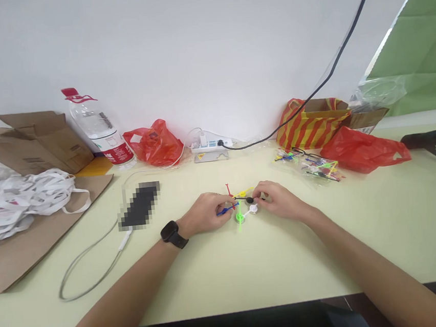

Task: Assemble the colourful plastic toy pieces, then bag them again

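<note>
My left hand (204,213), with a black watch on its wrist, rests on the pale table and pinches a blue stick piece (227,210). My right hand (279,200) pinches a black round piece (249,200) joined to that small toy. Between both hands lies a cluster of coloured sticks and hubs: a green hub (239,217), a white hub (253,209), a yellow stick (244,192) and a red stick (228,189). Both hands' fingers are closed on the pieces.
A clear bag of coloured sticks (311,166) lies right of my hands. Red bags (156,141) (363,149), a striped bag (306,121), a power strip (210,146), a water bottle (101,131), cardboard boxes (33,140), white straps (16,195) and a phone with cable (139,204) surround the table (228,270).
</note>
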Tool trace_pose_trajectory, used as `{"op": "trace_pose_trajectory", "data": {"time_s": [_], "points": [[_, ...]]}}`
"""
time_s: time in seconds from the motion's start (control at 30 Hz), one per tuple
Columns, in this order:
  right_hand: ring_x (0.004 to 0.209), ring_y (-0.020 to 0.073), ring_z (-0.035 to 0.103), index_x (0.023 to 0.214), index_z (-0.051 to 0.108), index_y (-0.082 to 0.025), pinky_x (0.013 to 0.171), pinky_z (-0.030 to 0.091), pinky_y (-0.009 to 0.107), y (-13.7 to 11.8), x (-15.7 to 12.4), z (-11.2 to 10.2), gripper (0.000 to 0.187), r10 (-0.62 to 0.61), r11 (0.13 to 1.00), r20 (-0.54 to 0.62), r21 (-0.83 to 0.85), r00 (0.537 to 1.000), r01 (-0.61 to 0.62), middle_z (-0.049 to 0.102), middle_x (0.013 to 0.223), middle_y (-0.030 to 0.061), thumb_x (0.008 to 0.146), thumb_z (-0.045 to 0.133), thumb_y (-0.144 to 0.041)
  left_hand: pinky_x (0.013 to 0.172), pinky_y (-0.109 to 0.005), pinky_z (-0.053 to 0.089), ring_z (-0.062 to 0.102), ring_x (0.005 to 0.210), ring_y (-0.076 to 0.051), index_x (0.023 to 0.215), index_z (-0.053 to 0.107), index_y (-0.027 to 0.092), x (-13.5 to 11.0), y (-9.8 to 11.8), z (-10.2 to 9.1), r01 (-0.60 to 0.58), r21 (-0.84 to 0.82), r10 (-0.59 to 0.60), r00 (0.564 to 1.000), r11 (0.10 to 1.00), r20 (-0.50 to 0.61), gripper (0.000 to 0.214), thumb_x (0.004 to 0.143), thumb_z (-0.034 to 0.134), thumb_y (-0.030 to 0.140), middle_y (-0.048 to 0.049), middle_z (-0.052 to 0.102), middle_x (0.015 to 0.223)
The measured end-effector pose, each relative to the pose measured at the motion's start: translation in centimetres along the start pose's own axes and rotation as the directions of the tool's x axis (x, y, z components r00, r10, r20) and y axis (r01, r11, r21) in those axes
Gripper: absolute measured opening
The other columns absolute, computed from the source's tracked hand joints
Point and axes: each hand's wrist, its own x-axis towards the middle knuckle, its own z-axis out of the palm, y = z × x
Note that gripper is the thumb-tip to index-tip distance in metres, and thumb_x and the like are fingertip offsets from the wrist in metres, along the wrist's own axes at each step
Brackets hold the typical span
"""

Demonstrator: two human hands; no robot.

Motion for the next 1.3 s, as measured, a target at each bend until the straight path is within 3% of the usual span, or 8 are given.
{"op": "trace_pose_trajectory", "data": {"time_s": [0.43, 0.6, 0.77, 1.3], "points": [[0.075, 0.0162, 0.058, 0.090, 0.068, -0.022, 0.068, 0.042, 0.028, -0.1, 0.0, 0.1, 0.010, 0.053, 0.998, -0.007, -0.029, 0.999, -0.053, 0.067, 0.085, 0.0009, 0.090, 0.059, -0.017, 0.062, -0.025, 0.038, 0.051, 0.057, -0.011, 0.111, 0.075, 0.021, 0.0, -0.1, 0.0, -0.007, 0.011, 0.007, 1.000, 1.000, -0.003, 0.023, 0.093, 0.063, 0.028, 0.0039, 0.057, 0.062], [0.080, 0.0166, 0.060, 0.091, 0.067, -0.022, 0.070, 0.044, 0.028, -0.8, -0.2, -0.3, 0.008, -0.023, 1.000, -0.053, -0.017, 0.998, 0.022, 0.065, 0.091, 0.0023, 0.090, 0.061, -0.016, 0.061, -0.025, 0.038, 0.050, 0.056, -0.011, 0.109, 0.075, 0.021, 0.0, 0.0, 0.0, -0.013, 0.005, 0.013, 1.000, 1.000, -0.018, 0.021, 0.093, 0.064, 0.029, 0.0039, 0.057, 0.062], [0.087, 0.0184, 0.062, 0.094, 0.068, -0.022, 0.077, 0.047, 0.029, -1.6, -0.4, -0.6, 0.007, -0.146, 0.988, 0.037, 0.048, 0.989, 0.144, 0.065, 0.093, 0.0029, 0.087, 0.069, -0.019, 0.061, -0.025, 0.038, 0.049, 0.055, -0.011, 0.109, 0.075, 0.021, 0.0, -0.1, 0.1, -0.030, 0.000, 0.030, 0.999, 1.000, -0.026, 0.021, 0.093, 0.064, 0.028, 0.0040, 0.056, 0.062], [0.077, 0.0160, 0.059, 0.087, 0.065, -0.021, 0.070, 0.041, 0.027, -1.4, -0.2, 0.4, 0.007, -0.129, 0.991, 0.030, -0.040, 0.991, 0.130, 0.063, 0.084, 0.0007, 0.087, 0.065, -0.015, 0.061, -0.024, 0.036, 0.049, 0.057, -0.011, 0.110, 0.074, 0.023, 0.2, -0.3, 0.5, 0.010, 0.002, -0.010, 1.000, 1.000, 0.003, 0.020, 0.095, 0.062, 0.029, 0.0049, 0.053, 0.062]]}}
